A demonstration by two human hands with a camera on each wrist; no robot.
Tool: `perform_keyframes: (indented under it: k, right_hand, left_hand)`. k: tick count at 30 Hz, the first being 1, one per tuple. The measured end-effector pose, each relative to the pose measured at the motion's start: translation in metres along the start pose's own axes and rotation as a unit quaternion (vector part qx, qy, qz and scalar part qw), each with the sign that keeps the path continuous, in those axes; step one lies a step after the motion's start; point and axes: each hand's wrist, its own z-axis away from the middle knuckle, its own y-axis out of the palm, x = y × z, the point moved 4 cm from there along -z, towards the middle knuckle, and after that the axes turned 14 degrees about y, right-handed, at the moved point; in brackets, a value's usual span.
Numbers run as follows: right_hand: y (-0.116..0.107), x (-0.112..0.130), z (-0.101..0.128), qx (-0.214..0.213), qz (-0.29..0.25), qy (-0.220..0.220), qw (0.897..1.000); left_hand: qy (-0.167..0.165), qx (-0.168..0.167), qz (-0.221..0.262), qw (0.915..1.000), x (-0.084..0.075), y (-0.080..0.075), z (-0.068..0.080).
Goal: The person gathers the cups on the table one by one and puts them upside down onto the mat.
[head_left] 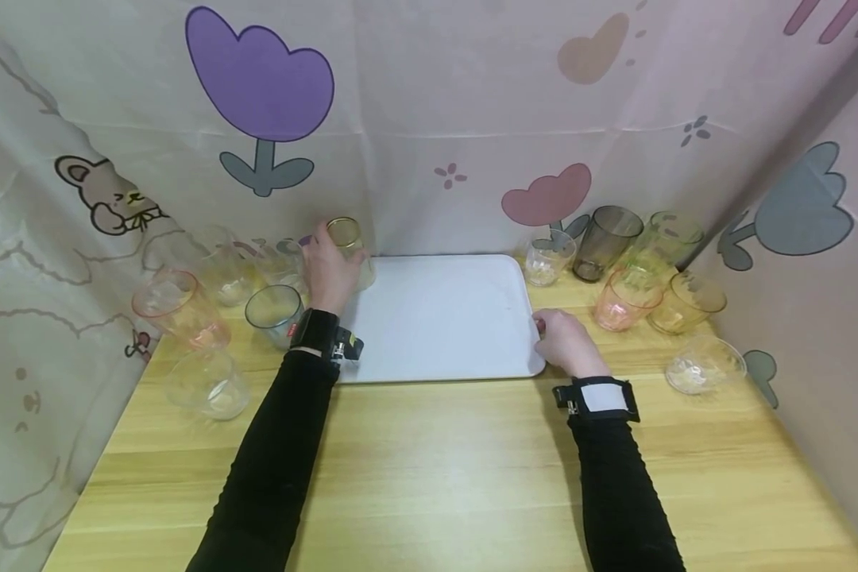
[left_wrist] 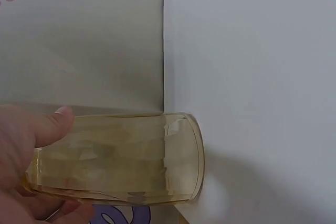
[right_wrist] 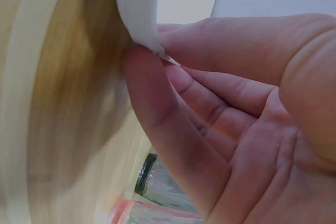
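Note:
A tall amber-tinted glass (left_wrist: 121, 158) stands at the back left corner of a white tray (head_left: 436, 318). My left hand (head_left: 331, 272) grips this glass near its rim, thumb on one side and fingers on the other, as the left wrist view shows up close. At the tray's right edge, my right hand (head_left: 568, 342) pinches the rim between thumb and fingers. In the right wrist view the thumb (right_wrist: 236, 43) lies over the tray's edge and a finger (right_wrist: 163, 98) is beneath it.
Left of the tray stand several glasses, among them a pink one (head_left: 182, 310), a grey-blue one (head_left: 275, 314) and a clear one (head_left: 210, 385). On the right are a dark grey glass (head_left: 606, 242), a pink glass (head_left: 625, 300), an amber glass (head_left: 685, 302) and a clear glass (head_left: 704, 365). A patterned curtain (head_left: 429, 95) hangs behind.

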Motion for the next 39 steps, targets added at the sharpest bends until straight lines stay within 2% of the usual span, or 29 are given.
perform_keyframes:
  k: [10, 14, 22, 26, 30, 35, 39]
  right_hand:
    - [0.001, 0.0, 0.001, 0.007, 0.0, 0.004, 1.0]
    - [0.003, 0.0, -0.001, 0.005, 0.002, -0.001, 1.0]
    - [0.002, -0.001, -0.001, -0.003, 0.001, -0.001, 1.0]
    - [0.001, -0.002, -0.001, 0.0, 0.001, 0.004, 1.0]
    - [0.001, -0.003, 0.0, 0.001, 0.003, 0.004, 1.0]
    - [0.0, -0.003, 0.0, 0.004, 0.003, 0.002, 1.0]
    - [-0.001, -0.002, 0.001, 0.004, 0.003, -0.001, 1.0]
  left_hand:
    - [-0.018, 0.033, -0.015, 0.9992, -0.001, 0.002, 0.002]
    - [-0.019, 0.029, -0.019, 0.9992, -0.001, 0.002, 0.003]
    - [0.0, 0.022, -0.036, 0.9991, -0.006, 0.001, 0.003]
    - [0.026, 0.001, -0.05, 0.9984, -0.016, -0.004, 0.006]
    - [0.067, -0.032, -0.05, 0.9959, -0.032, -0.009, 0.015]
    - [0.111, -0.04, -0.021, 0.9928, -0.052, -0.008, 0.038]
    - [0.157, -0.028, 0.013, 0.9871, -0.064, 0.0, 0.06]
